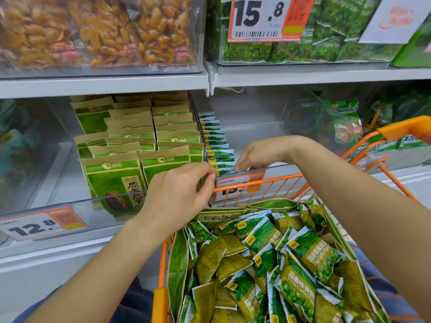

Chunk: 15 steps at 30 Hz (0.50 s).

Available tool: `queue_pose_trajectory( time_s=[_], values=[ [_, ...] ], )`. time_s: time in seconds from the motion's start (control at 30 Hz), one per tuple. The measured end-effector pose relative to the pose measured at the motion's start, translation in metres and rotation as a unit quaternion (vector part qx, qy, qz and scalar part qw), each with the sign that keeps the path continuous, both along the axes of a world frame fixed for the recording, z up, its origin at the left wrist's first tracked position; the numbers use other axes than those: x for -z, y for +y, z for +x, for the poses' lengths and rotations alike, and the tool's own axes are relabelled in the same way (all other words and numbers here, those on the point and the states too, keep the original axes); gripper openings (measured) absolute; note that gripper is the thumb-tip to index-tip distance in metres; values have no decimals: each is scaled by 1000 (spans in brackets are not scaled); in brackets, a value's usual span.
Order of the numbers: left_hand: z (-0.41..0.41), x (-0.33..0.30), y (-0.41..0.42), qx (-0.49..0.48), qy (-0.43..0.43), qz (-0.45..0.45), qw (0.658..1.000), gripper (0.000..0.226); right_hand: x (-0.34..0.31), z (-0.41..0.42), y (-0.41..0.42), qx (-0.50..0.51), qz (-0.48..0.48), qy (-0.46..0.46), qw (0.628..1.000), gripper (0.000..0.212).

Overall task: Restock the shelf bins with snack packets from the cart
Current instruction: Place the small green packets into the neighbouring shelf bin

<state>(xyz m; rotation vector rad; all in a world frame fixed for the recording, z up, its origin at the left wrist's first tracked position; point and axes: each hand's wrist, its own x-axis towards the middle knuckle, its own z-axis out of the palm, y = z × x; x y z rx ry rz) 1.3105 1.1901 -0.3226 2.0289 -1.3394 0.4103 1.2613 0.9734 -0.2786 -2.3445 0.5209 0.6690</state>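
Now both hands (two) pinch packets in the bin: left hand (179, 194), right hand (257, 153), above one cart (256, 183).

You have a single wide-angle view from your head, facing forward and down, close to the shelf bins (140, 145) at 12 o'clock. The orange cart (256, 183) sits just beneath you at 5 o'clock, and your forearms enter from 6 o'clock.

Both hands reach over the orange cart (256, 183) of green pea packets (310, 255), left hand (179, 194) and right hand (258, 155) pinching at the row of packets (219, 145) in the clear shelf bin (268, 169).
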Motion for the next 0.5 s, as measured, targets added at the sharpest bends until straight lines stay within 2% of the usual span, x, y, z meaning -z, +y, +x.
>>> queue_pose_trajectory(
  time_s=[0.13, 0.2, 0.27, 0.33, 0.43, 0.5],
  values=[
    [-1, 1, 0, 5, -23, 31, 999, 26, 8, 9, 17, -54, -46, 31, 997, 29],
    [-1, 2, 0, 6, -26, 36, 999, 27, 12, 9, 21, -54, -48, 29, 997, 26],
    [-1, 1, 1, 6, -26, 37, 999, 26, 13, 6, 19, -41, -45, 27, 998, 33],
    [-1, 0, 3, 9, -33, 33, 999, 22, 10, 0, 10, -2, -30, 15, 999, 42],
    [0, 1, 5, 12, -41, 27, 999, 18, 3, -5, -7, 106, 15, -65, 992, 51],
    [0, 1, 5, 12, -37, 23, 999, 20, 2, -3, -14, 161, -3, -87, 983, 60]
  ],
)
